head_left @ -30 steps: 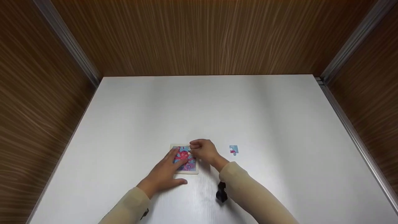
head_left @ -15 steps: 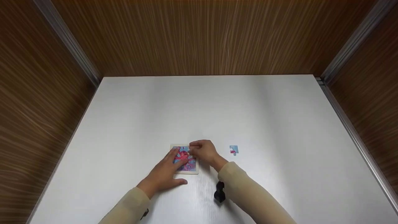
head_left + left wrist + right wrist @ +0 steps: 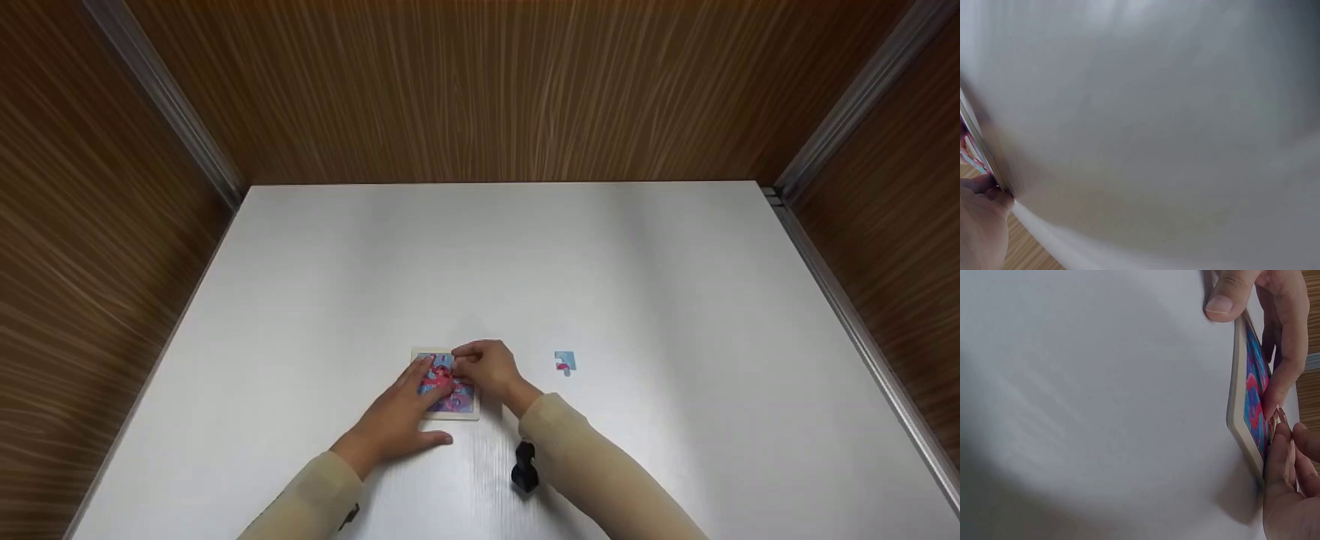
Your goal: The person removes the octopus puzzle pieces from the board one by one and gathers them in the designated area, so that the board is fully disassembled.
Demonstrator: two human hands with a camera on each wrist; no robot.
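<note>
A small square jigsaw puzzle board (image 3: 466, 417) with a pale rim and a pink, blue and purple picture lies on the white table. My left hand (image 3: 397, 416) rests on its left side, fingers spread over the picture and thumb out beyond the near edge. At the board's upper right, my right hand (image 3: 489, 369) pinches a puzzle piece (image 3: 1282, 414), which stands tilted in the right wrist view and is mostly hidden by the fingers. In that view a left fingertip comes close to the piece. Only the board's edge (image 3: 982, 149) shows at the left of the left wrist view.
A loose blue and pink puzzle piece (image 3: 565, 361) lies on the table (image 3: 480, 262) to the right of my right hand. A black wrist device (image 3: 525, 469) hangs by the right sleeve. Wood-grain panels (image 3: 480, 90) enclose the back and sides.
My right hand has shifted slightly left and nearer to me over the board's upper right, its forearm and the black device moving along. The left hand and the loose piece have stayed put.
</note>
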